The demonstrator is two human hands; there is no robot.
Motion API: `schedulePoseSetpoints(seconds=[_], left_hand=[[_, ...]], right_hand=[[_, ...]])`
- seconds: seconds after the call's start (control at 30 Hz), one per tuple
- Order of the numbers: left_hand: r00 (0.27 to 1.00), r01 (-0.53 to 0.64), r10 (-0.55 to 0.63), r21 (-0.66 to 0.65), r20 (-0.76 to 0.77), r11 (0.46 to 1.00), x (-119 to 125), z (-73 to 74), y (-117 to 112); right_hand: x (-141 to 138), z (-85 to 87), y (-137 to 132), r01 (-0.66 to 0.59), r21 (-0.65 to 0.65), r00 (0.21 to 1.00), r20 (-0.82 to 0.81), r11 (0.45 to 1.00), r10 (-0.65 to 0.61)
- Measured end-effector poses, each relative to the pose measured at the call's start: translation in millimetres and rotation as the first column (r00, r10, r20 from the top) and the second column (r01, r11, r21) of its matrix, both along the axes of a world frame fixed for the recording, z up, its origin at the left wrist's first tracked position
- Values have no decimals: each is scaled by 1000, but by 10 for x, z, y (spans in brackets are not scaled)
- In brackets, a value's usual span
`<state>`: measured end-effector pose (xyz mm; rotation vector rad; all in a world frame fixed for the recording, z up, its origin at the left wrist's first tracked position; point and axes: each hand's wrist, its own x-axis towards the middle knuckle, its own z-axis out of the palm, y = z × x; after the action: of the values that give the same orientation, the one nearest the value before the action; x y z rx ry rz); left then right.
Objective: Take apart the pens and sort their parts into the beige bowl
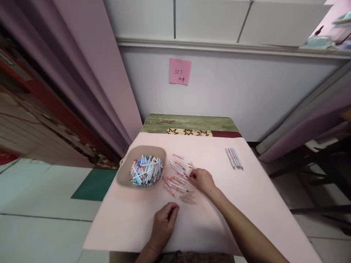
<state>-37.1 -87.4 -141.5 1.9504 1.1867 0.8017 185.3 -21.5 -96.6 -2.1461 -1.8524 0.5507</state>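
My right hand (pixel 202 180) reaches in from the right over a loose spread of pen parts, its fingers pinched together at the edge of the pile. What its fingertips hold, if anything, is too small to make out. Beneath and beside it lie several white pen refills (pixel 178 167), pink patterned pen barrels (pixel 170 190) and clear pieces (pixel 188 198). Nearer the front, my left hand (pixel 163 223) rests on the pink tabletop with its fingers curled closed, and nothing shows in it. It is apart from the pile.
A beige basket (pixel 120 179) full of blue, orange and white pen parts stands left of the pile. Several assembled-looking pens (pixel 234 158) lie side by side at the right. The pink-covered table (pixel 219 223) meets a white wall bearing a pink note (pixel 179 71). Curtains hang on both sides.
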Motion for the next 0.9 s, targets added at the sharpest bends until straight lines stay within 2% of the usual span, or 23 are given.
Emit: schedulePoseSetpoints(seconds=[0.1, 0.2, 0.3, 0.37, 0.43, 0.57, 0.7, 0.9], left_hand=[[998, -55, 55, 82, 3, 995, -16, -40, -19], [993, -75, 95, 249, -71, 966, -3, -76, -11], [977, 12, 76, 407, -200, 913, 57, -94, 65], [963, 118, 15, 471, -268, 874, 133, -96, 158], [948, 224, -72, 491, -309, 842, 227, -88, 264], [941, 265, -101, 513, -324, 817, 347, -59, 384], [965, 184, -50, 527, -257, 830, 241, -84, 318], [963, -74, 200, 540, -178, 839, 3, -148, 262]], right_hand=[[44, -10, -258, 29, -20, 1000, 8, 999, -28], [131, -51, -500, 85, 5, 995, -50, 996, -85], [175, -111, -682, 135, 59, 982, -144, 989, -125], [154, -154, -761, 116, 98, 971, -220, 988, -93], [110, -194, -801, 85, 138, 960, -276, 987, -44], [87, -243, -769, 113, 183, 954, -293, 977, -56], [241, -219, -621, 158, 189, 962, -249, 969, -108], [405, -163, -400, 230, 117, 970, -105, 966, -218]])
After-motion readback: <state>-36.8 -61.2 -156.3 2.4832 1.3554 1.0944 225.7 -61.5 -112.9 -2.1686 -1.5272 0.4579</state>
